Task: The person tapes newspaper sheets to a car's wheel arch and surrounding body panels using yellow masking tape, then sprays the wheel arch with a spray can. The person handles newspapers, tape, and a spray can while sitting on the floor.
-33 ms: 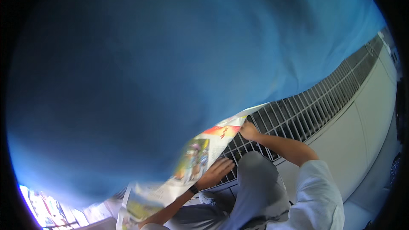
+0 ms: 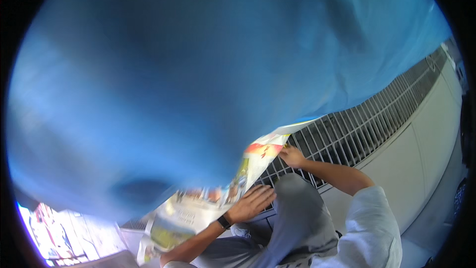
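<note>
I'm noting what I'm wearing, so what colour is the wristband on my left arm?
The wristband looks black; the head view shows it best.

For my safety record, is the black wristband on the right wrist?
No, the black wristband circles the wrist of the left hand, while the right hand shows a bare wrist.

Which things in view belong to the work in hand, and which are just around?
In hand:
- printed paper: right hand at its edge, grip unclear; left hand open beside it
- blue sheet: meets the paper; whether it is separate is unclear

Just around:
- grating
- pale slab
- watch, worn on the left wrist
</note>
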`<state>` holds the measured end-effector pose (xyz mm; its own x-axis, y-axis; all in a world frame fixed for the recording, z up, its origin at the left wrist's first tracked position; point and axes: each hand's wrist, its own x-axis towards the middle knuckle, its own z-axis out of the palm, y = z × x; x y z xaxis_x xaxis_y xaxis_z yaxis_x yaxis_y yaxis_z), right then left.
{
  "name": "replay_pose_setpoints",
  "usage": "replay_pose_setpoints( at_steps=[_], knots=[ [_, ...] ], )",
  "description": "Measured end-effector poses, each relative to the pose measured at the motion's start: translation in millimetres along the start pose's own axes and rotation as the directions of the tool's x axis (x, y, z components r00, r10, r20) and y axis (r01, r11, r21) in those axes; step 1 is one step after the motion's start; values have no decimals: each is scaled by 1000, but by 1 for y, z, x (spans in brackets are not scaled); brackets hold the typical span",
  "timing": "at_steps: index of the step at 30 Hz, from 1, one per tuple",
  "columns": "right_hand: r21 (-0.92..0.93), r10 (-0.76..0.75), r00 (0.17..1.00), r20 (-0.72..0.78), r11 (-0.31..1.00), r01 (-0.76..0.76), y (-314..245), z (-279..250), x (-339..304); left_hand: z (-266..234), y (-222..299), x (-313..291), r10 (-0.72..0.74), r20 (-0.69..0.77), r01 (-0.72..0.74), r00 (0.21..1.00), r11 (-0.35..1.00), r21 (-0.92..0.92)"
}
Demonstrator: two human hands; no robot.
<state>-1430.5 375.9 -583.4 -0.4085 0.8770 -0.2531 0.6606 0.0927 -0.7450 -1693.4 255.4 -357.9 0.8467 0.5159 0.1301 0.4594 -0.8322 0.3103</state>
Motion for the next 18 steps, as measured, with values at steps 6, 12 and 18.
replay_pose_setpoints(
  at_steps=[6, 12, 18],
  knots=[
    [-50, -339, 940, -30, 940, 337, -97, -85, -124, -182, 81, -47, -299, -605, 649, 738, 561, 514],
    [-264, -880, 476, -1, 459, 848, -234, -164, -130, -237, 40, -77, -944, -200, 849, 264, 325, -416],
    [-319, -864, 463, -198, 503, 803, -314, -152, -101, -214, 29, -92, -780, -456, 796, 429, 565, -218]
  ],
)
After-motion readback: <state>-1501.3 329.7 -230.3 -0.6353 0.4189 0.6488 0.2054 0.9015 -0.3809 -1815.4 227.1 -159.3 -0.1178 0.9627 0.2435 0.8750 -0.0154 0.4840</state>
